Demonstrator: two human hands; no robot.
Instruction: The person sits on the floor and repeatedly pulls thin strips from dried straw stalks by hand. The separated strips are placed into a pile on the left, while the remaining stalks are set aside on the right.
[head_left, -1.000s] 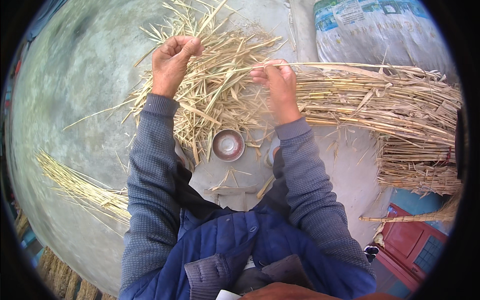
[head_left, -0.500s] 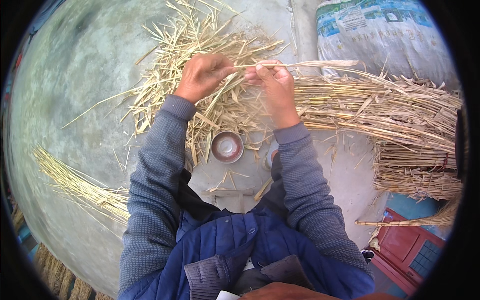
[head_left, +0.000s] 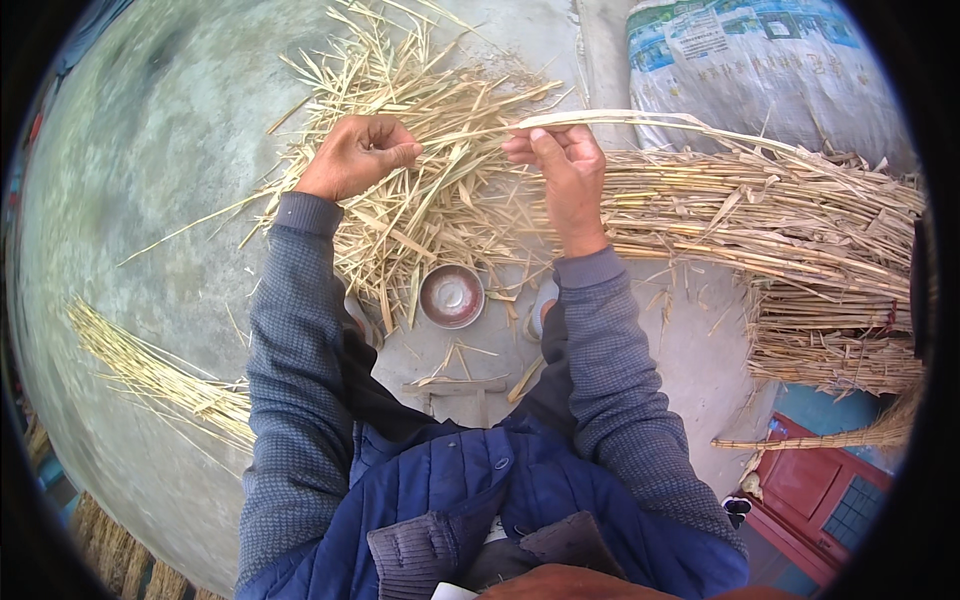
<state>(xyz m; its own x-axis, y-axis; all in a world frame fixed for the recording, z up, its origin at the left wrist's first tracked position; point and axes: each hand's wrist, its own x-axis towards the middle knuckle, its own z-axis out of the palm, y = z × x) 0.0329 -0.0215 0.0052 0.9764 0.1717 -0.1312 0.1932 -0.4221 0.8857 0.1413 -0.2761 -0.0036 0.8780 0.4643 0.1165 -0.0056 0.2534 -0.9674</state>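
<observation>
Thumb and forefinger of my left hand [head_left: 360,157] are pinched at the left end of a thin pale straw stalk, over the loose pile; their exact contact is hard to make out. My right hand [head_left: 566,170] is closed on the same straw stalk [head_left: 625,116] between thumb and fingers. From there its long, dry, leafy part stretches right, above the stacked stalks. Beneath both hands spreads a heap of stripped straw leaves [head_left: 430,215]. A small metal bowl [head_left: 452,296] sits on the floor below, between my feet.
Long bundles of dry stalks [head_left: 720,210] lie at the right, beside a white and blue woven sack [head_left: 760,90]. A sheaf of thin pale stalks [head_left: 165,375] rests at the left on the concrete floor [head_left: 150,200]. Lower right are a broom-like bundle [head_left: 820,440] and a red panel [head_left: 800,480].
My left hand has moved left, away from the right hand, which shifted slightly right. More of the stalk's leafy length now reaches out to the right.
</observation>
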